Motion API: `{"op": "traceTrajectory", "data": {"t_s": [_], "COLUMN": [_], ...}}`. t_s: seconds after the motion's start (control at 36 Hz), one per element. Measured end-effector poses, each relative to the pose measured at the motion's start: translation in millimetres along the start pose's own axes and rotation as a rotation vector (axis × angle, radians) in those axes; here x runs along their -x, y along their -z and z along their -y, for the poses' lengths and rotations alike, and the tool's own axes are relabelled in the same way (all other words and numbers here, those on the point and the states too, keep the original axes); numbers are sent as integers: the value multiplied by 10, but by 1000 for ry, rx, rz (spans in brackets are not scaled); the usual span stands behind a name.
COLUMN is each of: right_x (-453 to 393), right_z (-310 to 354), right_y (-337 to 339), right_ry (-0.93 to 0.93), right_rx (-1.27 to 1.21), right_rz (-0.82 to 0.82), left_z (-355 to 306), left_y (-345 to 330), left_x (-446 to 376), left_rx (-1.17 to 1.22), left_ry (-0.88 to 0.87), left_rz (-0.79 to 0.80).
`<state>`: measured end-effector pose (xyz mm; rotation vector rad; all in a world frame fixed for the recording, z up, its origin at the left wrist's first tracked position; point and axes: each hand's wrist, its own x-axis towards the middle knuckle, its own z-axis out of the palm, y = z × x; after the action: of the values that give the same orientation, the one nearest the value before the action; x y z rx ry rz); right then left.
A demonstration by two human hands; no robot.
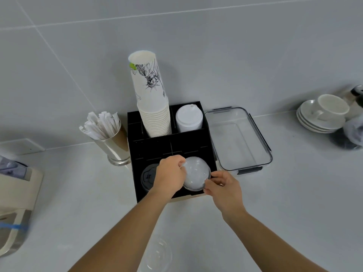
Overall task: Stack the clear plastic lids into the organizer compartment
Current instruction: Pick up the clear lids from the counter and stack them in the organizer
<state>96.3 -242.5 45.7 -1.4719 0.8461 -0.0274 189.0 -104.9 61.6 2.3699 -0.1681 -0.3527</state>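
A stack of clear domed plastic lids (196, 173) sits in the front right compartment of the black organizer (169, 148). My left hand (170, 176) grips the stack's left rim with thumb and fingers. On the right rim, my right hand (223, 186) pinches the edge. Another clear lid (157, 254) lies on the counter between my forearms, near the bottom edge of the view. My left hand partly covers a stack of black lids (148, 176) in the front left compartment.
The organizer's back holds a tall stack of paper cups (153, 103) and white lids (189, 118). A metal cup of wrapped straws (110, 134) stands left, a clear empty container (239, 140) right. Saucers with a white cup (324, 114) sit far right; an appliance (15, 203) at left.
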Motion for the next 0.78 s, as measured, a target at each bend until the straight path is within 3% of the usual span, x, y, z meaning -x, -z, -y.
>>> {"op": "traceTrajectory", "data": {"t_s": [0.39, 0.61, 0.78], "right_x": [-190, -182, -220], "right_z": [-70, -88, -154], "right_y": [-42, -43, -43], "right_ry": [4, 24, 26], "right_rx": [34, 109, 127], "right_rz": [-16, 11, 15], "left_z": [-111, -89, -59], "left_y": [-14, -58, -126], "left_x": [-153, -161, -173], "left_rx": [-222, -362, -418], "left_ry": [-165, -183, -183], "left_rz": [120, 232, 217]}}
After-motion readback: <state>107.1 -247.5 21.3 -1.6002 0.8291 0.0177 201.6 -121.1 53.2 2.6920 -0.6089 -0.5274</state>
